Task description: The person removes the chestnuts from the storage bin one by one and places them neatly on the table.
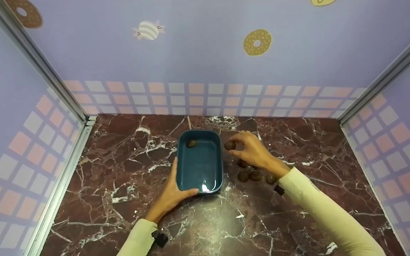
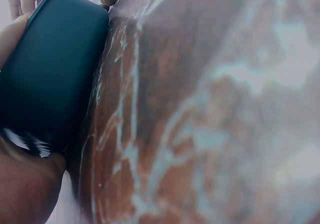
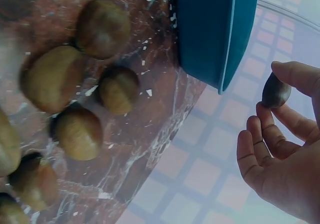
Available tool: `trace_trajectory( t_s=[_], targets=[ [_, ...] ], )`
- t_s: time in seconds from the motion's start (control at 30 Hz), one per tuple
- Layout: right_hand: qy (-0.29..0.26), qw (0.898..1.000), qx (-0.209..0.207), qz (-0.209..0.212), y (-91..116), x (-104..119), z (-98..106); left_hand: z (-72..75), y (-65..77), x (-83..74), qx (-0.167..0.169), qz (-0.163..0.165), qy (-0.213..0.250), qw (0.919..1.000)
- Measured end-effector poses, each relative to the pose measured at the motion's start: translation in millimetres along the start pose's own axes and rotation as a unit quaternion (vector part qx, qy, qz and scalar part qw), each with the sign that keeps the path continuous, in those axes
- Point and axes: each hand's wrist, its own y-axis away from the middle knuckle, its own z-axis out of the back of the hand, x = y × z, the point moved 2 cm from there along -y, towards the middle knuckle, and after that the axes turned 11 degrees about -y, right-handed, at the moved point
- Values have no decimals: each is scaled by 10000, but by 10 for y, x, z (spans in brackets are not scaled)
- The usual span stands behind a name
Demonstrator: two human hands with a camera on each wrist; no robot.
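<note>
A deep teal rectangular dish [image 1: 200,167] stands on the marbled table, with one brown chestnut [image 1: 191,143] inside near its far left corner. My left hand [image 1: 173,192] holds the dish at its near left corner, thumb at the near rim and fingers along the left side. Just right of the dish, my right hand [image 1: 253,151] pinches another chestnut [image 3: 276,91] between thumb and fingertips, raised above the table in the right wrist view. Below that hand lie several loose chestnuts [image 3: 79,133], glossy brown with paler bases, partly hidden by the hand in the head view.
The dark red marbled table [image 1: 119,213] meets a lilac back wall [image 1: 205,64] with a checked border. Side walls with metal frame strips [image 1: 66,181] close in the left and right. Black wrist straps show at both sleeves.
</note>
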Motion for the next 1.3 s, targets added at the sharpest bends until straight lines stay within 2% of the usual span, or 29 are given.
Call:
trace_trajectory(
  t_s=[0.33,0.57,0.8,1.0,1.3],
  targets=[
    [-143,9998,-141,-71,377,-99,77,3,-11,-5,25,11,-34,10000],
    [-346,9987,-162,-333,666,-208,67,16,-8,-21,47,-24,-132,9999],
    [-462,9969,-260,-579,989,-335,9,-109,-104,367,-75,48,-174,9998],
    [-599,9944,-359,-790,1221,-432,-20,-114,-94,387,-183,-6,-9,9998],
    [-508,9936,-411,-922,1533,-510,-112,-115,-105,385,-139,-4,-43,9999]
  ],
)
